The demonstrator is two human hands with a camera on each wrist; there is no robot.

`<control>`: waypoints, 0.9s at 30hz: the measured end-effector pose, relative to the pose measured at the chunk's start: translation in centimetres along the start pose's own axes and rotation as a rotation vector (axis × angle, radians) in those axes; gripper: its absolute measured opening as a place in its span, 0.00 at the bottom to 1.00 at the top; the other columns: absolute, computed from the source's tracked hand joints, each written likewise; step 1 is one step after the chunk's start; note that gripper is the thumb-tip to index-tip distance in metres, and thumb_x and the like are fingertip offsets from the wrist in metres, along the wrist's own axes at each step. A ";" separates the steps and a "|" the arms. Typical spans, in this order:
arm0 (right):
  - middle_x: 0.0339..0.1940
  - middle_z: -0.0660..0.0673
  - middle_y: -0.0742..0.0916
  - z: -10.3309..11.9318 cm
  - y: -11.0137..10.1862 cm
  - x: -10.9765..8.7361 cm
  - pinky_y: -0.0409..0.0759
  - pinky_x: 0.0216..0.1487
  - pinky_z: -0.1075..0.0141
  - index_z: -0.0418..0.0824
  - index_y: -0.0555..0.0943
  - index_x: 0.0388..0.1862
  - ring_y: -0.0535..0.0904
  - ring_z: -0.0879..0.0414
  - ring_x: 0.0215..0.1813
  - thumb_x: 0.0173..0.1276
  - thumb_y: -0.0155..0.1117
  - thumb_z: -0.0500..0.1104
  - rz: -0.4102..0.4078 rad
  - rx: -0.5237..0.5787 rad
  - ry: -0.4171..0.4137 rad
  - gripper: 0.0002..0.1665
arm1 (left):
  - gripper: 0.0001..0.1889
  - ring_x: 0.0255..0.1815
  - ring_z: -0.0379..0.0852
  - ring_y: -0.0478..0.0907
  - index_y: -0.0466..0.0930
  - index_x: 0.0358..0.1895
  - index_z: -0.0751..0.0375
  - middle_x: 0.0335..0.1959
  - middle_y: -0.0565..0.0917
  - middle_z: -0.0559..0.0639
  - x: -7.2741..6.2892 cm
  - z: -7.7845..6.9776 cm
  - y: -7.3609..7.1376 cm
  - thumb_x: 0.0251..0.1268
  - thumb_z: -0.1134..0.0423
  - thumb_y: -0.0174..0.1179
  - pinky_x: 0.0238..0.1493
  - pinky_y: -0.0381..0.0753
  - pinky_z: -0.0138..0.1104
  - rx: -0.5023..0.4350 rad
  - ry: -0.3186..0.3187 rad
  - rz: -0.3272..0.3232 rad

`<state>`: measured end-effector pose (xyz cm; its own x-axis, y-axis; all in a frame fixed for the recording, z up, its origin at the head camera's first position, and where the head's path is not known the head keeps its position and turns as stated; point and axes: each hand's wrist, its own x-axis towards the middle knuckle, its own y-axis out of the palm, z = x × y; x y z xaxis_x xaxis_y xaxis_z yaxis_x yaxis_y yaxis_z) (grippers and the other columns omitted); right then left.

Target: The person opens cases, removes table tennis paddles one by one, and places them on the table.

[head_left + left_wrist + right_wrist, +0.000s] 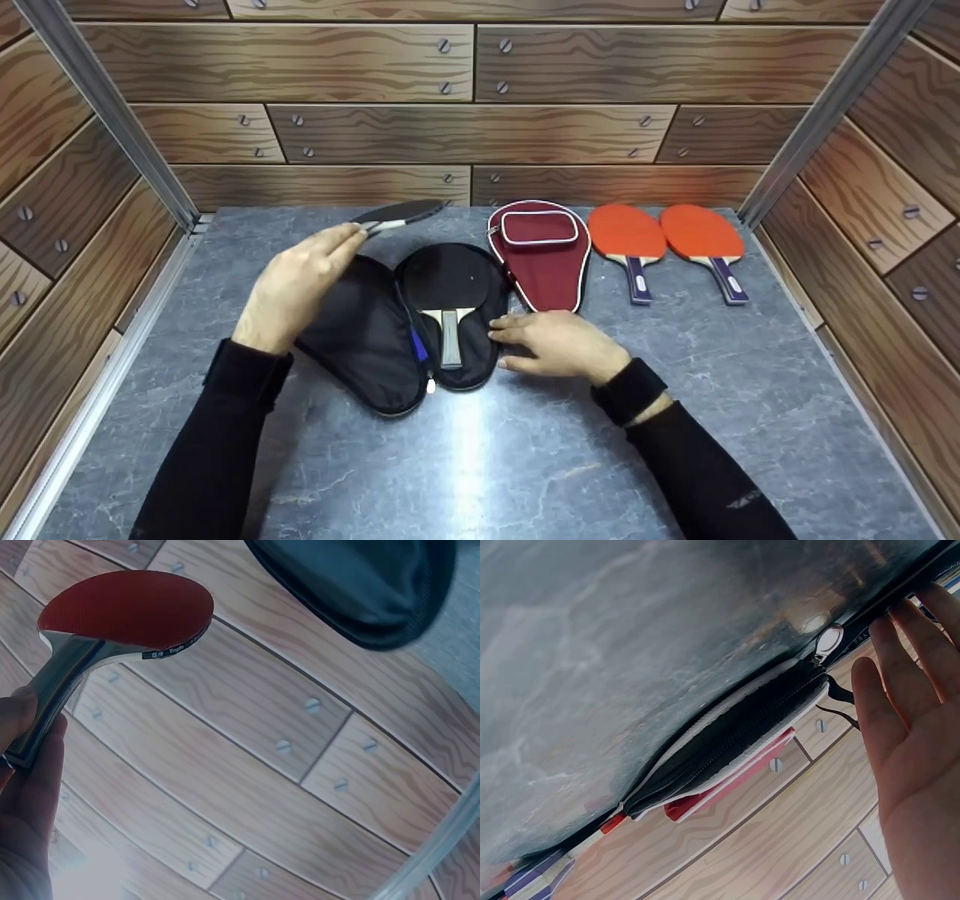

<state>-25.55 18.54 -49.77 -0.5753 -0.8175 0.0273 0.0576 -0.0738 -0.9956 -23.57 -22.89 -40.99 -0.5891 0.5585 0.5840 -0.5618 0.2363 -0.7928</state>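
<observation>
My left hand [296,289] grips a table tennis paddle [401,214] by its handle, raised above the far side of an open black paddle case [352,337]. Its black face shows in the head view, its red face [127,611] in the left wrist view. Inside the case's right half lies another paddle [446,277], black side up, handle toward me. My right hand [559,345] has its fingers extended, tips right at the case's right edge. In the right wrist view that hand [919,720] holds nothing.
A dark red case [547,274] with white piping lies just right of the black one. Farther right are two orange-red paddles [628,231], [701,231] with purple handles. Wood-patterned walls [360,64] enclose the grey tabletop [585,465]. A zipper pull [430,385] hangs at the black case's near end.
</observation>
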 end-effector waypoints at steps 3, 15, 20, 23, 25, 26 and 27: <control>0.80 0.44 0.91 0.0 0.0 0.0 0.90 0.78 0.45 0.45 0.88 0.80 0.88 0.49 0.82 0.87 0.69 0.62 0.002 0.004 0.001 0.34 | 0.27 0.69 0.68 0.93 0.87 0.74 0.72 0.71 0.92 0.69 -0.1 0.9 0.0 0.75 0.85 0.62 0.71 0.94 0.56 -0.018 -0.032 -0.009; 0.82 0.45 0.90 -0.1 0.1 0.1 0.90 0.79 0.45 0.47 0.87 0.82 0.86 0.50 0.84 0.87 0.69 0.64 0.027 0.009 0.018 0.35 | 0.17 0.63 0.71 0.95 0.90 0.68 0.74 0.65 0.94 0.71 -1.4 4.8 0.3 0.85 0.77 0.63 0.64 0.96 0.59 -0.041 -0.135 -0.079; 0.81 0.46 0.90 0.0 -0.1 0.0 0.90 0.79 0.45 0.47 0.88 0.81 0.87 0.50 0.84 0.87 0.69 0.63 0.026 0.005 0.016 0.34 | 0.16 0.63 0.72 0.95 0.90 0.67 0.73 0.65 0.94 0.69 -2.2 6.6 0.4 0.85 0.76 0.64 0.63 0.96 0.60 -0.066 -0.211 -0.072; 0.81 0.46 0.90 0.0 -0.1 0.0 0.90 0.79 0.45 0.47 0.87 0.82 0.86 0.50 0.84 0.87 0.68 0.63 0.031 0.004 0.018 0.35 | 0.16 0.63 0.73 0.95 0.90 0.67 0.73 0.66 0.94 0.69 -2.7 7.4 0.3 0.85 0.76 0.64 0.65 0.96 0.61 -0.099 -0.267 -0.067; 0.82 0.47 0.90 0.0 0.0 0.1 0.90 0.79 0.45 0.47 0.87 0.82 0.86 0.50 0.85 0.88 0.68 0.64 0.034 0.006 0.022 0.35 | 0.16 0.63 0.74 0.94 0.90 0.67 0.73 0.66 0.93 0.70 -3.1 8.0 0.3 0.85 0.77 0.64 0.65 0.95 0.62 -0.114 -0.299 -0.069; 0.82 0.47 0.90 -0.1 0.1 0.1 0.89 0.80 0.45 0.47 0.87 0.82 0.86 0.50 0.85 0.88 0.68 0.64 0.035 0.007 0.024 0.35 | 0.16 0.63 0.74 0.94 0.90 0.67 0.73 0.66 0.93 0.70 -3.3 8.3 0.3 0.85 0.77 0.64 0.65 0.95 0.63 -0.122 -0.315 -0.069; 0.82 0.47 0.90 -0.1 0.1 0.1 0.89 0.80 0.45 0.47 0.87 0.82 0.86 0.50 0.85 0.88 0.68 0.64 0.034 0.005 0.023 0.35 | 0.16 0.63 0.75 0.94 0.90 0.68 0.73 0.66 0.93 0.70 -3.4 8.5 0.3 0.85 0.76 0.64 0.65 0.94 0.64 -0.129 -0.332 -0.073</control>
<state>-25.64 18.50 -49.92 -0.5914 -0.8063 -0.0090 0.0821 -0.0491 -0.9954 -26.65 -31.53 -41.71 -0.7188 0.2526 0.6477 -0.5437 0.3764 -0.7501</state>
